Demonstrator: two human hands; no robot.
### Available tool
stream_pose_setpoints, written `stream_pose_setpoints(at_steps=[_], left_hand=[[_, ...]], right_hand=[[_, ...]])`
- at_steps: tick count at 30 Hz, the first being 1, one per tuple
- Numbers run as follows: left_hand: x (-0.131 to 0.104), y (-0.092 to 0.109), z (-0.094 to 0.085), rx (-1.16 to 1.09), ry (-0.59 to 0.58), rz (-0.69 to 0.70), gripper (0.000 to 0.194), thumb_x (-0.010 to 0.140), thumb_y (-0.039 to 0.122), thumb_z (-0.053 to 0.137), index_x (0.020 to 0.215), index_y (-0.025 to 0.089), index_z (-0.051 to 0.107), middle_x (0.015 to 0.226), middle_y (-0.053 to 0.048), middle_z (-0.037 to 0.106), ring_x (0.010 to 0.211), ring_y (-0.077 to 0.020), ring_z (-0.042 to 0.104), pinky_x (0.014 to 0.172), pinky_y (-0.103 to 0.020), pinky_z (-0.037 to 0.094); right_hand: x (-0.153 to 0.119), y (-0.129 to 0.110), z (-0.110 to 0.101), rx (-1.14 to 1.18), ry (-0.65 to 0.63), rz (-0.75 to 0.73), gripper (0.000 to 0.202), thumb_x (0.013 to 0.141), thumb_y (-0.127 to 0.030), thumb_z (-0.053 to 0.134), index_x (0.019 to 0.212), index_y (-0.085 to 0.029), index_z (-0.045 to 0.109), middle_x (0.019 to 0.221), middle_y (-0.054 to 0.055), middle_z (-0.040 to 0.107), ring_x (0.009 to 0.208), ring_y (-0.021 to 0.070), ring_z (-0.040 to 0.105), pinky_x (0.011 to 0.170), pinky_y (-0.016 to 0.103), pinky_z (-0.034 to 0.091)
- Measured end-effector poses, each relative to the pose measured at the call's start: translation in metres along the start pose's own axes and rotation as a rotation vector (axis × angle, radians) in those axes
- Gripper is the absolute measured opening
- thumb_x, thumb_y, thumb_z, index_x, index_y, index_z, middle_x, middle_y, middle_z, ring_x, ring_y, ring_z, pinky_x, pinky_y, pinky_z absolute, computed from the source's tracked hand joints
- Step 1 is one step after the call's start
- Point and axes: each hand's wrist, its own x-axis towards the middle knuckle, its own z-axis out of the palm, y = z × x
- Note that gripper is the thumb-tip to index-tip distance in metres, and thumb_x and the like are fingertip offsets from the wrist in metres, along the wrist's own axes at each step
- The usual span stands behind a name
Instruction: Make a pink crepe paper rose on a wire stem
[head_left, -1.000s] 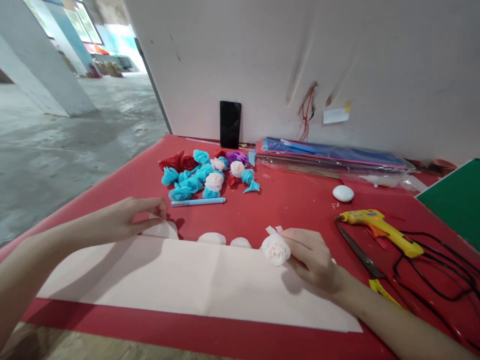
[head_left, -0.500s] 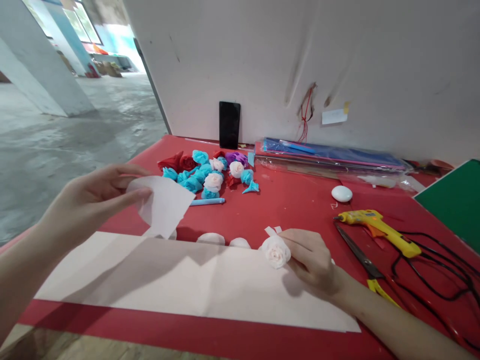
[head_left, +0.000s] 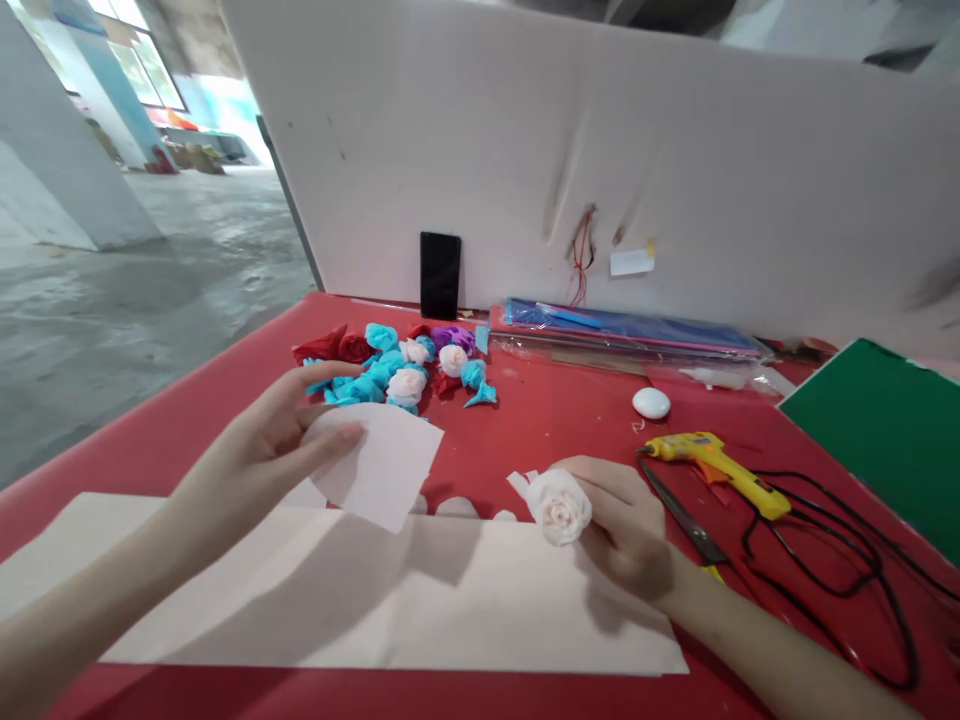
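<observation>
Between thumb and fingers, my left hand (head_left: pixel 281 435) pinches a white paper petal (head_left: pixel 386 462) with one rounded edge. My right hand (head_left: pixel 619 520) grips a white paper rose (head_left: pixel 559 507) by its base, the bloom facing me and a strip sticking out at its upper left. Both are held over a long pale paper sheet (head_left: pixel 420 610) on the red table. Several rounded paper pieces (head_left: pixel 457 508) show along the sheet's far edge. Behind my left hand lies a pile of blue, white, red and purple paper flowers (head_left: pixel 386 365).
A yellow glue gun (head_left: pixel 720 470) with a black cord and scissors (head_left: pixel 686 520) lie at the right. Farther back are a white oval object (head_left: pixel 651 403), wrapped coloured paper (head_left: pixel 637 330) and a leaning black phone (head_left: pixel 440 275). A green board (head_left: pixel 885 440) stands far right.
My left hand has moved right and a little lower with the petal, closer to the rose. My right hand still holds the rose. The camera view has shifted slightly.
</observation>
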Motion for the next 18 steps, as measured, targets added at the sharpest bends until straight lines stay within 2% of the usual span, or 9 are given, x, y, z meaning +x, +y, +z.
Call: stream_pose_setpoints(at_steps=[2,4,6,8,10,13,18], left_hand=[[-0.003,0.006,0.008,0.012,-0.049,0.122,0.03,0.078,0.038,0.051,0.107,0.031,0.048,0.067,0.005,0.062,0.057,-0.0143,0.057,0.048,-0.021,0.045],[-0.005,0.015,0.016,0.091,-0.096,0.298,0.012,0.08,0.032,0.047,0.086,0.03,0.057,0.064,0.005,0.062,0.054,-0.0138,0.056,0.048,-0.022,0.044],[-0.007,0.029,0.025,0.147,-0.134,0.481,0.02,0.08,0.024,0.044,0.069,0.029,0.06,0.064,0.005,0.064,0.056,-0.0147,0.058,0.05,-0.024,0.044],[-0.011,0.045,0.036,0.132,-0.119,0.587,0.024,0.08,0.021,0.043,0.068,0.031,0.062,0.066,0.004,0.066,0.058,-0.0164,0.06,0.052,-0.026,0.046],[-0.016,0.061,0.05,0.095,-0.102,0.62,0.024,0.081,0.022,0.042,0.078,0.032,0.063,0.073,0.003,0.068,0.065,-0.0183,0.062,0.054,-0.027,0.048],[-0.022,0.078,0.071,0.007,-0.165,0.617,0.019,0.079,0.022,0.05,0.09,0.034,0.062,0.082,0.002,0.067,0.074,-0.0191,0.063,0.057,-0.026,0.051],[-0.025,0.089,0.087,-0.153,-0.209,0.655,0.017,0.077,0.023,0.06,0.086,0.036,0.067,0.081,0.002,0.066,0.072,-0.0172,0.061,0.057,-0.023,0.052]], right_hand=[[0.006,-0.004,-0.009,-0.026,0.003,-0.001,0.023,0.091,-0.018,0.039,0.086,-0.015,0.062,0.071,0.008,0.068,0.065,0.0154,0.064,0.06,0.024,0.052],[0.01,-0.009,-0.018,-0.046,0.009,0.012,0.023,0.092,-0.019,0.04,0.088,-0.015,0.062,0.074,0.008,0.068,0.069,0.0157,0.064,0.063,0.024,0.052],[0.012,-0.013,-0.024,-0.057,0.022,0.033,0.02,0.09,-0.018,0.043,0.089,-0.016,0.062,0.076,0.008,0.068,0.071,0.016,0.065,0.064,0.024,0.053],[0.014,-0.018,-0.029,-0.065,0.043,0.047,0.018,0.089,-0.017,0.044,0.087,-0.016,0.063,0.075,0.007,0.068,0.07,0.0162,0.064,0.063,0.025,0.053],[0.017,-0.022,-0.033,-0.069,0.073,0.054,0.021,0.091,-0.019,0.043,0.084,-0.016,0.062,0.072,0.006,0.067,0.068,0.0157,0.063,0.062,0.025,0.052],[0.021,-0.028,-0.038,-0.074,0.107,0.065,0.023,0.092,-0.019,0.041,0.08,-0.017,0.06,0.068,0.005,0.065,0.063,0.014,0.061,0.059,0.023,0.051],[0.026,-0.034,-0.042,-0.003,0.162,0.108,0.022,0.088,-0.014,0.045,0.072,-0.017,0.06,0.062,0.003,0.06,0.057,0.0124,0.056,0.052,0.022,0.046]])
